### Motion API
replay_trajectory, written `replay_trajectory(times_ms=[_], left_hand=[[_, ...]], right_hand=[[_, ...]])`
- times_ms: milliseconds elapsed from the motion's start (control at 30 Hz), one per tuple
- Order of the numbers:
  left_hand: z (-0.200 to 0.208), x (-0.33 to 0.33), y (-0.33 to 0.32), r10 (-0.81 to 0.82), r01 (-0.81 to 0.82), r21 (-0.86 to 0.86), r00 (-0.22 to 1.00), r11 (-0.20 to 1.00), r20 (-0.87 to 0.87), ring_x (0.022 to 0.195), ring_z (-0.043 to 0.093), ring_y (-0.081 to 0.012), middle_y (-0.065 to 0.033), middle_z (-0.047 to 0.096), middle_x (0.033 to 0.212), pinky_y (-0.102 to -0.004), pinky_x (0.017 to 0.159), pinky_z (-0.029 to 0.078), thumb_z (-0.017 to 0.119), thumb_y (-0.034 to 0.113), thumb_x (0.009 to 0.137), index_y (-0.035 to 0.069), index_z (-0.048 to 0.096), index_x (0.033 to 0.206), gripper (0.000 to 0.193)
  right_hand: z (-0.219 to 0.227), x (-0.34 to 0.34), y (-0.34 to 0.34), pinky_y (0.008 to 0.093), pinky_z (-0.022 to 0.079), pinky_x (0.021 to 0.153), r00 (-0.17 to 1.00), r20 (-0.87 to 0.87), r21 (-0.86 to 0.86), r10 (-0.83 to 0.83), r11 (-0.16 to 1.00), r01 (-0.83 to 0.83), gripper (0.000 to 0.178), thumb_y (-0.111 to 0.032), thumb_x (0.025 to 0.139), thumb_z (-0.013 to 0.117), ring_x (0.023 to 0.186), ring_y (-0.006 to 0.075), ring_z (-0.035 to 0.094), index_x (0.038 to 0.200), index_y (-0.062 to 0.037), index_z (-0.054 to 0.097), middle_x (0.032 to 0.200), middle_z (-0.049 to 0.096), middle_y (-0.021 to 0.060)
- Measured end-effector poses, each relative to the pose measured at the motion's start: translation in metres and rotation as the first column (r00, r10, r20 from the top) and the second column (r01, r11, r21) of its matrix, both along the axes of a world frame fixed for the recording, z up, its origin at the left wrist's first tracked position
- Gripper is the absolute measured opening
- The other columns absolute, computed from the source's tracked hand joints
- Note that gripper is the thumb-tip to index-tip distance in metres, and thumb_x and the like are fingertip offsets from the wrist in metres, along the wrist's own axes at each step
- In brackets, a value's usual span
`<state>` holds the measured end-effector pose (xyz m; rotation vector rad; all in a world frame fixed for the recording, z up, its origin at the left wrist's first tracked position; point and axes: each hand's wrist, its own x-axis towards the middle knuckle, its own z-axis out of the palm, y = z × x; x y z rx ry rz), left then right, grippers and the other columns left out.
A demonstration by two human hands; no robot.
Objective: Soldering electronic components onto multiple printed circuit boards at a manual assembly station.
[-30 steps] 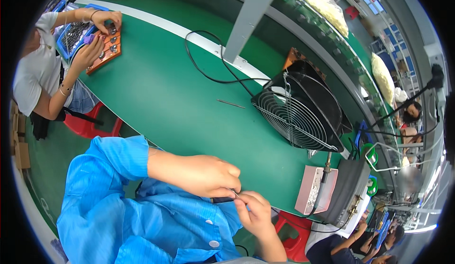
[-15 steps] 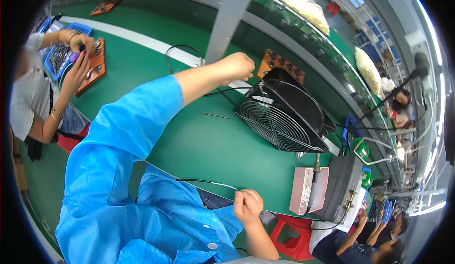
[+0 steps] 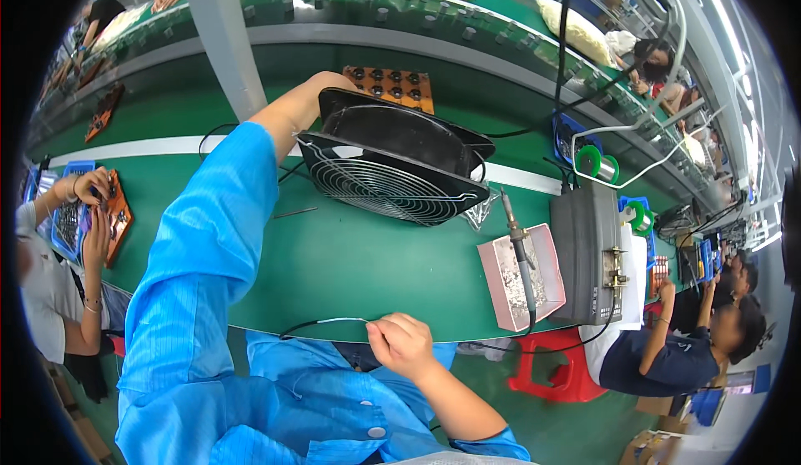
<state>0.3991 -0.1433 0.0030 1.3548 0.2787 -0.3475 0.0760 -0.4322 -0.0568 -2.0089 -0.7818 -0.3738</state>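
Observation:
My right hand [image 3: 403,344] is closed in a pinch on the end of a thin wire [image 3: 342,320], at the near edge of the green table. The wire is black on the left and pale towards my fingers. My left arm reaches far forward, and my left hand [image 3: 334,85] is behind the top left corner of a black fan [image 3: 396,135] with a round wire guard. Its fingers are hidden there. Just beyond it lies an orange board [image 3: 417,90] holding several dark round parts in rows.
Right of the fan, a soldering iron [image 3: 521,252] rests across a pink box [image 3: 546,290] beside a dark grey soldering station [image 3: 584,252]. A green solder spool [image 3: 596,165] stands behind. A thin metal rod [image 3: 295,212] lies left of centre. Co-workers sit at both sides.
My view has swung to the right. My left hand has gone from beside the fan to behind its corner, by the orange board. My right hand still pinches the wire.

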Motion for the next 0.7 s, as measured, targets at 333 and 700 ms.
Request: replay_trajectory(times_ms=[333,700], left_hand=[[0.018,-0.025,0.018,-0.483,0.063,0.708,0.773,0.703,0.411,0.078,0.064,-0.0179,-0.0083,0.072,0.084,-0.0316,0.073,0.049,0.067,0.004,0.088,-0.003,0.073,0.091,0.009],[0.024,0.001,0.001,0.014,-0.022,-0.134,0.998,0.991,-0.060,0.090,0.073,-0.0210,-0.0120,0.074,0.101,-0.0299,0.078,0.060,0.061,0.020,0.101,0.001,0.070,0.114,0.024]], right_hand=[[-0.001,0.001,0.001,0.0352,0.052,0.055,0.999,0.049,0.023,-0.015,1.000,0.014,0.009,-0.007,0.086,0.076,0.064,0.0234,0.066,0.080,-0.0057,0.069,0.075,0.067,0.0057],[-0.003,-0.004,0.002,0.0393,0.049,0.054,0.992,0.078,0.043,-0.095,0.995,0.092,0.028,-0.015,0.091,0.072,0.060,0.0247,0.060,0.068,-0.0081,0.057,0.066,0.055,0.0060]])
